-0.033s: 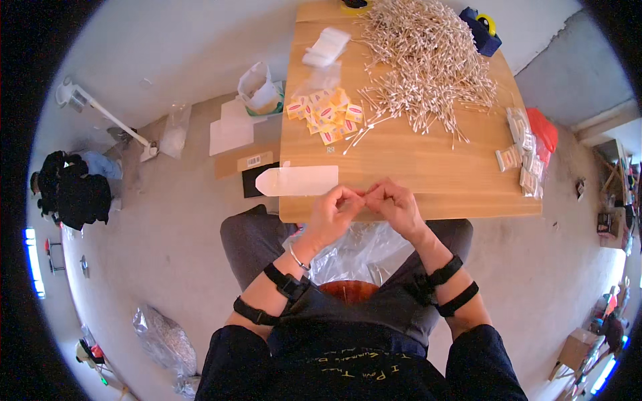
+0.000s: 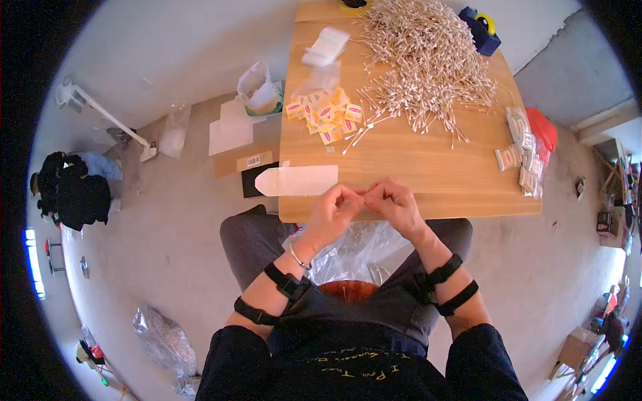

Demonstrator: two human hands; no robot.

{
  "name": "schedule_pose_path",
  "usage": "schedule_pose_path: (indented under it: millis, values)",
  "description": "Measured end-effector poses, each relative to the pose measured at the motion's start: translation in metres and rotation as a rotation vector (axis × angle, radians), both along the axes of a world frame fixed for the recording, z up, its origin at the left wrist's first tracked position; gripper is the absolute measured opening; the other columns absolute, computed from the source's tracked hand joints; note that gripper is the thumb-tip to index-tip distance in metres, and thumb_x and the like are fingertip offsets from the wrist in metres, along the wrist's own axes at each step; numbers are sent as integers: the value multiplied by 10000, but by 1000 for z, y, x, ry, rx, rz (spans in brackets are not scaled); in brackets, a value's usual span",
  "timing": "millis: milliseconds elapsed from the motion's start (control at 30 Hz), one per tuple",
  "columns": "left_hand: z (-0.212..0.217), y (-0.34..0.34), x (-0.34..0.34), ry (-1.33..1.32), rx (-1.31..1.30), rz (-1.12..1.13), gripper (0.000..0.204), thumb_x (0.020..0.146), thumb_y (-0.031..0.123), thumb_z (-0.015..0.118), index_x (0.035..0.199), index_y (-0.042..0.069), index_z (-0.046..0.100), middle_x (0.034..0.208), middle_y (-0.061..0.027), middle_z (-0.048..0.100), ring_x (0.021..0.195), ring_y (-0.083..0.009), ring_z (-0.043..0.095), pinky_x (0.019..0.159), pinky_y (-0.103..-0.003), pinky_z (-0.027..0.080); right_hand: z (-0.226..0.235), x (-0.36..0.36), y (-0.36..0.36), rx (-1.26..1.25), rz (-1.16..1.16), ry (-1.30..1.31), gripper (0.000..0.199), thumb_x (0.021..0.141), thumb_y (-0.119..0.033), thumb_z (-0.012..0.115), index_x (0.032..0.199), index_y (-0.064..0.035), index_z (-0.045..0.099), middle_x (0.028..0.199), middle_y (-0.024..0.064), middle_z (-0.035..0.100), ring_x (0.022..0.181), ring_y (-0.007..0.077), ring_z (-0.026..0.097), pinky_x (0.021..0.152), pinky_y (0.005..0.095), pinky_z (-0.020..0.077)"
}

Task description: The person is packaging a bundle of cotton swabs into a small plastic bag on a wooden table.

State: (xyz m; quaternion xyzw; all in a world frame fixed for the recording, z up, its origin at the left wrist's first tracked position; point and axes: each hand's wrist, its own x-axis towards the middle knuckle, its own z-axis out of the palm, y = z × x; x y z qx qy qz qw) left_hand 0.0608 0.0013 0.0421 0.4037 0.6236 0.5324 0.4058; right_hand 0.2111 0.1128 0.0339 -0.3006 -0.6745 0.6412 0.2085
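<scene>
Above the near edge of the wooden table (image 2: 428,207), my left hand (image 2: 334,208) and my right hand (image 2: 396,204) meet at the fingertips. Both are closed in a pinch; whatever lies between the fingers is too small or too clear to make out. Just left of my left hand lies a white card strip (image 2: 301,180) with a pointed end. Beyond it sit a heap of small yellow-and-white cards (image 2: 324,113) and a clear plastic bag (image 2: 322,79). A big pile of cotton swabs (image 2: 428,60) covers the table's far part.
Filled small packets (image 2: 525,157) lie along the table's right edge beside a red bag (image 2: 543,130). A dark blue tape dispenser (image 2: 481,33) stands far right, and a stack of white sleeves (image 2: 326,47) far left. Clear plastic (image 2: 364,250) is spread over my lap. A white bag (image 2: 259,87) stands left.
</scene>
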Motion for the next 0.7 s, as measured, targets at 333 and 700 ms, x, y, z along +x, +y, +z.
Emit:
schedule_pose_path:
  millis: [333,700]
  values:
    - [-28,6,-1,-404,1,25,89,883,99,631,921,26,598,916,-15,644,773,-35,516,696,-204,432,1,-2,1,-149,-5,76,59,817,-57,657,799,-8,629,801,20,610,799,105,549,760,250,444]
    - [-19,10,-2,-349,-25,21,98,904,124,629,938,37,599,935,7,608,765,-54,501,696,-214,433,5,-5,6,-355,-7,73,25,827,-47,649,818,-25,657,759,-15,610,768,79,536,758,227,424]
